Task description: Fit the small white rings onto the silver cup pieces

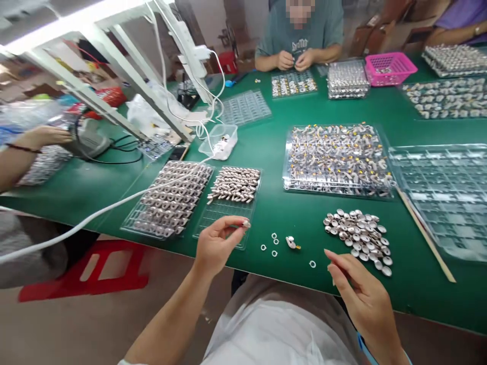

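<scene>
My left hand (217,244) is closed in a pinch above the front edge of a clear tray. Between thumb and forefinger sits a small pale part (246,223), too small to make out fully. My right hand (359,284) hangs over the table's front edge, thumb and forefinger apart, with nothing seen in it. Beside it lies a pile of round silvery caps (359,235). Between my hands are several small white rings (274,253) and one curved white part with a yellow tip (292,243).
Trays of metallic parts (167,200) and slim beige parts (236,183) stand left. Ahead is a stacked tray of yellow-tipped parts (338,159). Right are a clear empty-celled tray (449,197) and a wooden stick (426,235). A white cable (114,205) crosses left. A co-worker (300,40) sits opposite.
</scene>
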`<move>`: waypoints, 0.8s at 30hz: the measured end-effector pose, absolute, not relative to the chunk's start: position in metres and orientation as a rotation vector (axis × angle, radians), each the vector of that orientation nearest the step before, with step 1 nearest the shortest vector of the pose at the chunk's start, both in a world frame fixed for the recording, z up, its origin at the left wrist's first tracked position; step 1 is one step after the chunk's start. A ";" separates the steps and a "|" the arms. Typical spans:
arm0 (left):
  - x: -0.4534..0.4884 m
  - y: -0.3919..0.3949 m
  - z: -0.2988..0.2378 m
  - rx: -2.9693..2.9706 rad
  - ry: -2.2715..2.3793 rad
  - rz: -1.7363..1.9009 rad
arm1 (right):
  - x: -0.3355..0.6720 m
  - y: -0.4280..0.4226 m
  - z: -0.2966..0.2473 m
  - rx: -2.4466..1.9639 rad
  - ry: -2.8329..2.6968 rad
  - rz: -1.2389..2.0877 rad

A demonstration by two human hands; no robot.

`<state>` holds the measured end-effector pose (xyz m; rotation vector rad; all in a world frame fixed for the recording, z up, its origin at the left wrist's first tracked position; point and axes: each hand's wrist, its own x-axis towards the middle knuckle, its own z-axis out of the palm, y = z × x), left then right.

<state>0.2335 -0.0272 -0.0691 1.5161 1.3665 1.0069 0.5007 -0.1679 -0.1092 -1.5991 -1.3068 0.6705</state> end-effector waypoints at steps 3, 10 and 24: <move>0.198 0.000 -0.076 1.741 1.639 1.075 | 0.501 -0.164 -0.116 -1.566 -1.362 0.637; 0.160 0.051 -0.083 1.930 2.044 0.719 | 0.503 -0.159 -0.136 -1.590 -1.443 0.478; 0.164 0.065 -0.078 1.992 2.160 0.294 | 0.499 -0.157 -0.124 -1.531 -1.429 0.521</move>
